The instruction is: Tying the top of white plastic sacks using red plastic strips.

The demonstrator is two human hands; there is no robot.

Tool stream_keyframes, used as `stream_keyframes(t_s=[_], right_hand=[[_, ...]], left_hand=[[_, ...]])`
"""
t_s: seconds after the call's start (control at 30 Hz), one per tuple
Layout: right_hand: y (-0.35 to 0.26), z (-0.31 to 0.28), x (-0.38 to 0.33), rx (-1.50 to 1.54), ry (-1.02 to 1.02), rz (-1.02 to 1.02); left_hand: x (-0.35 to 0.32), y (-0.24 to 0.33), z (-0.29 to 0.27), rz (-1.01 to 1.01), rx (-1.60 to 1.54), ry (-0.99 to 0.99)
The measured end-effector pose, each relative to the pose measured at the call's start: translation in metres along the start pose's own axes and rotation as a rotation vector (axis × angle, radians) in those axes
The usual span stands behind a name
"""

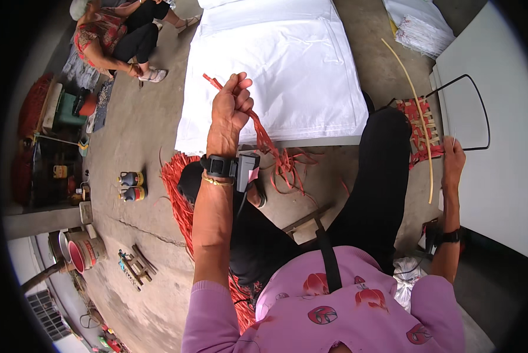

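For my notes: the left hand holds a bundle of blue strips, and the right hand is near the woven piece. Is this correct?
Not quite: the head view shows the left hand holding red strips, not blue. The right hand is indeed near the woven piece.

From my end I see a grey-brown concrete floor [120, 220] with a thin crack [149, 233] running across it. A table [326, 141] under white sheeting fills the upper middle. A smooth white panel [502, 100], possibly a cabinet's side, stands right. Lower left, I make out a gridded window [45, 312]. Light falls softly.
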State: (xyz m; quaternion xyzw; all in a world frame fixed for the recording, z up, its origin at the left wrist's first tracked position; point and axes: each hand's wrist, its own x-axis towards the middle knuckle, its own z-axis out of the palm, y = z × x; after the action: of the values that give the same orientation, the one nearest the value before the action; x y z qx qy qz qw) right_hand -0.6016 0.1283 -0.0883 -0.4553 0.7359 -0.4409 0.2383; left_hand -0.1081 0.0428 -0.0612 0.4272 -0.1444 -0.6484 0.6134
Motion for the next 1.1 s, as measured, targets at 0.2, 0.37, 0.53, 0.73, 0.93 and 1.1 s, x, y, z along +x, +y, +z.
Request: stream_keyframes(t_s=[0.2,0.37,0.53,0.73,0.93,1.1], right_hand=[[-0.203,0.128,-0.063,0.583,-0.989,0.107],[-0.184,0.247,-0.109,0.178,-1.047,-0.234],[-0.172,0.278,-0.135,0.199,-1.044,-0.137],[-0.187,0.262,-0.126,0.278,-1.037,-0.159],[-0.180,0.245,-0.077,0.181,-1.020,-0.174],[-0.169,0.250,-0.058,0.304,-0.883,0.135]], left_hand=[[-0.008,0.010,-0.014,0.030,-0.039,0.027],[-0.007,0.010,-0.012,0.036,-0.082,0.040],[-0.013,0.011,-0.006,0.053,-0.052,0.033],[-0.011,0.011,-0.007,0.105,0.050,0.044],[-0.008,0.052,-0.028,0.377,-0.135,0.177],[-0.014,0.033,-0.028,0.231,0.095,0.146]])
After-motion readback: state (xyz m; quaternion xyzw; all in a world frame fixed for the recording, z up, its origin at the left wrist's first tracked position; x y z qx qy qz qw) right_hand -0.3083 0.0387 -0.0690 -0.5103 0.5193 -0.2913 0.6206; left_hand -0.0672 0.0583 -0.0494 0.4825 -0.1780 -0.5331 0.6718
